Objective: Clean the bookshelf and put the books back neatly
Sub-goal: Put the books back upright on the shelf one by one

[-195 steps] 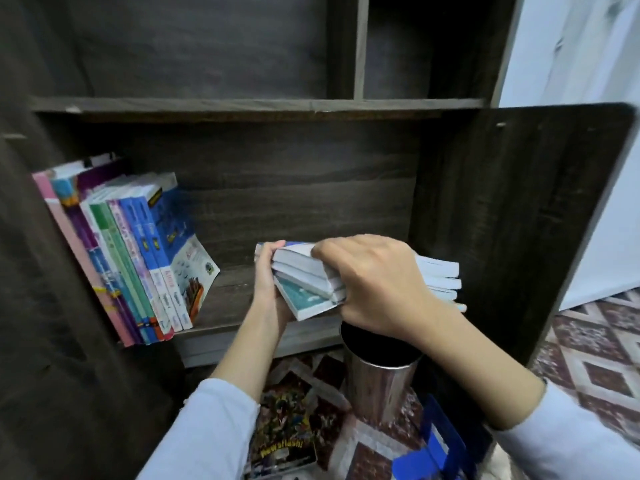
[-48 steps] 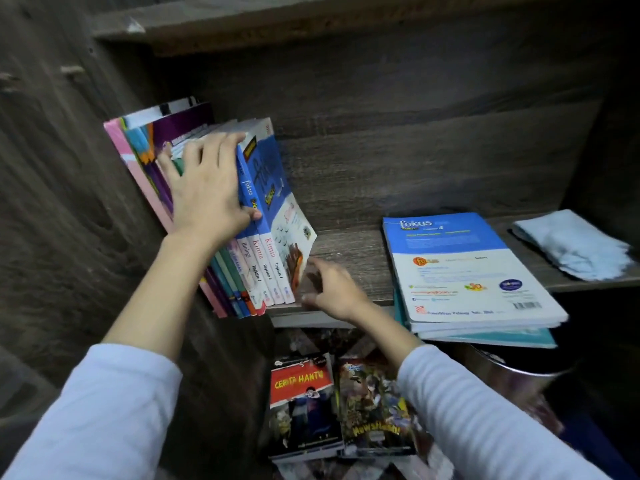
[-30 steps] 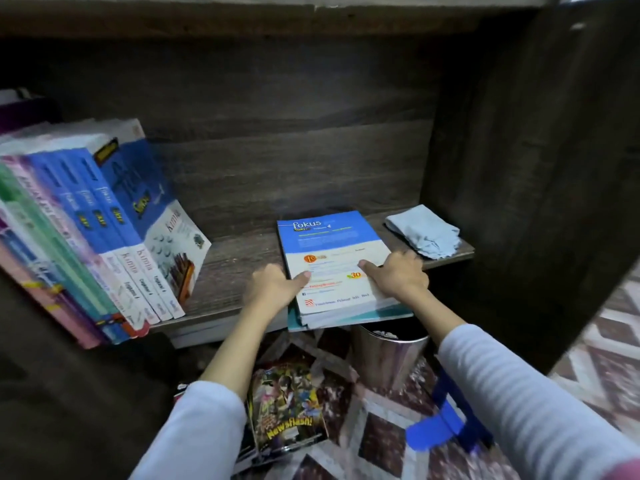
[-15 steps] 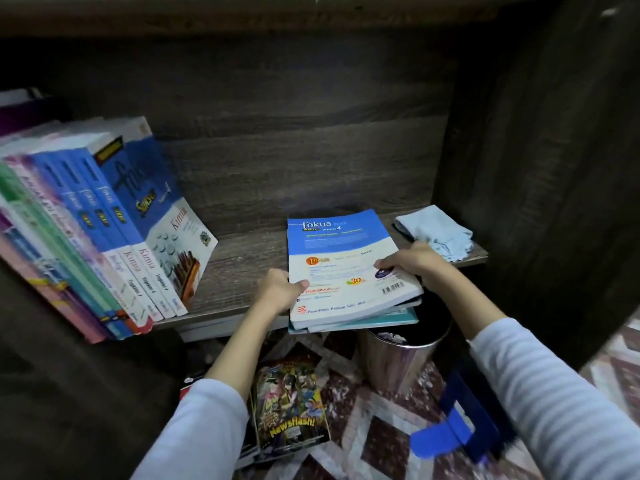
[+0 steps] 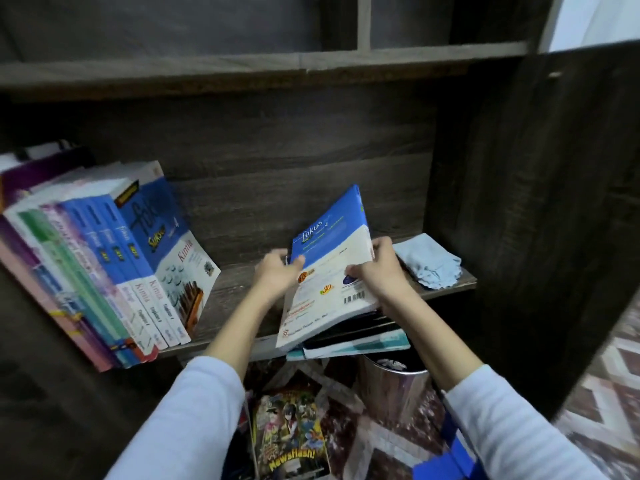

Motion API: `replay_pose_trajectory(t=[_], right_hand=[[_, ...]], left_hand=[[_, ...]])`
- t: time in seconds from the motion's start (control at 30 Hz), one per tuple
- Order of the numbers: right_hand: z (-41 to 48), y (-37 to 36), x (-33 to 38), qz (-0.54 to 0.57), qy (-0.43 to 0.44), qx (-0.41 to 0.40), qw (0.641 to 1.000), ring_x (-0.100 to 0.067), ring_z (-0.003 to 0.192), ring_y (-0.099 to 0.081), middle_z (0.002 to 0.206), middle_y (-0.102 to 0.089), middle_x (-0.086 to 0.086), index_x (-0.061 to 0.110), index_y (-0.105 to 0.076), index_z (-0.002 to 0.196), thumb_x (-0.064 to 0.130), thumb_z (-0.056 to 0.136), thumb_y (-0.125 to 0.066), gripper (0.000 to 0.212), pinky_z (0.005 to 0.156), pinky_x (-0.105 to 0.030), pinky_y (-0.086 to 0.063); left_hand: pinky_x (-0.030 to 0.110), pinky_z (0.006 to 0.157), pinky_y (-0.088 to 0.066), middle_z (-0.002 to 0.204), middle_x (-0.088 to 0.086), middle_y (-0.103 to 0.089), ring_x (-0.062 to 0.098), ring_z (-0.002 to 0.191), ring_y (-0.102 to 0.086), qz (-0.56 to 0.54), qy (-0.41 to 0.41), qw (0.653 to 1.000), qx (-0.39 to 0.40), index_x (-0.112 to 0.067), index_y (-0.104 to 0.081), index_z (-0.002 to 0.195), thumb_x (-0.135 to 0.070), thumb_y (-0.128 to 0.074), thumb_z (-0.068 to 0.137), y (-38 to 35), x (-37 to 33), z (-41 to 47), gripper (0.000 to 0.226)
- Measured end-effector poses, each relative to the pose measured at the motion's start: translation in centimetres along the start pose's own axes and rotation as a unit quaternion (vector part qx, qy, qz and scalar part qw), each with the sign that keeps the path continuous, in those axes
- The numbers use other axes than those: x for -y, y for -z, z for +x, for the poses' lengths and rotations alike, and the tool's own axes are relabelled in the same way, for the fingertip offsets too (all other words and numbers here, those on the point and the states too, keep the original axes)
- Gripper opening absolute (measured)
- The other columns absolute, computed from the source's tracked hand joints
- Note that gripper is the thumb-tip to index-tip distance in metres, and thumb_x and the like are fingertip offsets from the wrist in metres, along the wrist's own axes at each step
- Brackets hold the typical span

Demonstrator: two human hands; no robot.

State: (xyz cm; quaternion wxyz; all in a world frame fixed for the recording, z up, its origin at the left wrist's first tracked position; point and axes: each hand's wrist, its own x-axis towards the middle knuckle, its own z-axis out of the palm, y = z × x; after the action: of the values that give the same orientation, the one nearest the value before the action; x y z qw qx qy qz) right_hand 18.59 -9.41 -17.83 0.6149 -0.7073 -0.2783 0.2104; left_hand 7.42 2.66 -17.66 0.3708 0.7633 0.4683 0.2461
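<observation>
A blue-and-white Fokus book [image 5: 329, 271] is tilted up off a small stack of books [image 5: 360, 342] at the front edge of the dark wooden shelf [image 5: 235, 289]. My left hand [image 5: 277, 275] grips its left edge and my right hand [image 5: 382, 268] grips its right edge. A row of upright books [image 5: 104, 265] leans to the left at the shelf's left end. A light blue cloth [image 5: 429, 261] lies crumpled at the shelf's right end, beside my right hand.
Under the shelf stands a shiny metal bin [image 5: 394, 386] on a patterned floor. Comic magazines [image 5: 291, 434] lie on the floor between my arms. A blue object [image 5: 446, 459] sits at the lower right. The cabinet's side panel [image 5: 526, 220] closes the right.
The top Fokus book, flat on the stack half a second ago, is now lifted and tilted up between both hands. The camera view has risen, showing the upper shelf.
</observation>
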Motion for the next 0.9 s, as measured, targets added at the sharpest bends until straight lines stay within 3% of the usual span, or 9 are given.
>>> replay_pose_trajectory(t=[0.17,0.23,0.33,0.5,0.57,0.63,0.77,0.83,0.9], right_hand=[[-4.6,-2.6,4.8,-0.098,0.148,-0.011,0.984,-0.027,0.097,-0.056,0.105,-0.060,-0.010,0.017,-0.034,0.111,0.003,0.086,-0.054,0.034,0.073,-0.028,-0.039],[-6.3,-4.3,6.0,-0.108,0.198,-0.006,0.974,-0.034,0.098,-0.058,0.107,-0.061,-0.016,0.020,-0.030,0.114,0.007,0.090,-0.049,0.033,0.081,-0.037,-0.048],[-7.8,-7.4,6.4,-0.139,0.265,-0.003,0.954,-0.040,0.091,-0.060,0.101,-0.063,-0.020,0.024,-0.024,0.122,0.009,0.093,-0.044,0.038,0.078,-0.047,-0.050],[-8.8,-13.5,3.8,-0.176,0.348,0.017,0.921,-0.047,0.078,-0.062,0.101,-0.066,-0.025,0.023,-0.016,0.130,0.009,0.089,-0.043,0.051,0.063,-0.046,-0.049],[-8.9,-15.7,2.9,-0.193,0.331,0.065,0.922,-0.044,0.056,-0.061,0.089,-0.069,-0.023,0.018,-0.025,0.127,0.013,0.081,-0.043,0.050,0.043,-0.038,-0.044],[-8.4,-17.6,1.6,-0.216,0.333,0.080,0.914,-0.039,0.048,-0.059,0.084,-0.070,-0.020,0.013,-0.029,0.128,0.018,0.078,-0.038,0.051,0.037,-0.033,-0.039],[-6.4,-21.5,-0.3,-0.261,0.315,0.179,0.895,-0.046,0.097,-0.058,0.131,-0.053,-0.019,0.024,-0.004,0.147,0.022,0.097,-0.037,0.060,0.076,-0.045,-0.045],[-5.6,-22.7,-0.6,-0.241,0.289,0.240,0.895,-0.043,0.113,-0.053,0.152,-0.031,-0.007,0.027,0.001,0.149,0.029,0.099,-0.039,0.064,0.089,-0.045,-0.043],[-4.8,-23.3,-1.0,-0.208,0.257,0.283,0.900,-0.035,0.130,-0.043,0.159,-0.011,0.005,0.030,0.004,0.148,0.038,0.099,-0.040,0.066,0.100,-0.042,-0.037]], left_hand=[[0.032,0.105,-0.034,0.141,0.007,-0.046,0.024,0.129,-0.042,-0.105,-0.100,0.986,-0.086,-0.019,-0.041,0.139,-0.060,-0.048,0.087,5.0,-7.9,0.0,0.067],[0.035,0.107,-0.030,0.147,0.008,-0.038,0.024,0.135,-0.034,-0.107,-0.135,0.977,-0.128,-0.022,-0.032,0.145,-0.060,-0.052,0.085,7.5,-10.0,-0.4,0.074],[0.039,0.108,-0.029,0.151,0.010,-0.030,0.027,0.138,-0.028,-0.034,-0.161,0.974,-0.153,-0.022,-0.017,0.149,-0.052,-0.063,0.082,11.0,-10.8,-0.8,0.087],[0.036,0.095,-0.036,0.129,0.024,-0.049,0.040,0.116,-0.048,0.104,-0.149,0.966,-0.183,-0.016,-0.005,0.148,-0.022,-0.056,0.086,16.1,-7.3,-1.7,0.081],[0.044,0.111,-0.020,0.133,0.027,-0.046,0.040,0.124,-0.043,0.202,-0.148,0.943,-0.219,-0.007,-0.009,0.145,-0.021,-0.053,0.087,17.3,-5.1,-2.4,0.075],[0.048,0.114,0.007,0.150,0.023,-0.024,0.032,0.143,-0.017,0.284,-0.149,0.913,-0.251,0.001,-0.009,0.145,-0.027,-0.054,0.088,18.1,-2.7,-3.1,0.077],[0.047,0.111,0.017,0.156,0.015,0.015,0.027,0.143,0.019,0.360,-0.163,0.873,-0.285,0.004,0.008,0.147,-0.036,-0.055,0.087,19.4,1.6,-2.6,0.096],[0.048,0.108,0.020,0.155,0.016,0.018,0.029,0.143,0.019,0.415,-0.170,0.848,-0.282,0.003,0.011,0.146,-0.042,-0.050,0.089,19.5,3.3,-1.9,0.095],[0.046,0.106,0.025,0.157,0.017,0.004,0.031,0.145,0.006,0.455,-0.188,0.822,-0.287,0.004,-0.006,0.147,-0.048,-0.052,0.085,19.4,4.4,-1.2,0.093]])
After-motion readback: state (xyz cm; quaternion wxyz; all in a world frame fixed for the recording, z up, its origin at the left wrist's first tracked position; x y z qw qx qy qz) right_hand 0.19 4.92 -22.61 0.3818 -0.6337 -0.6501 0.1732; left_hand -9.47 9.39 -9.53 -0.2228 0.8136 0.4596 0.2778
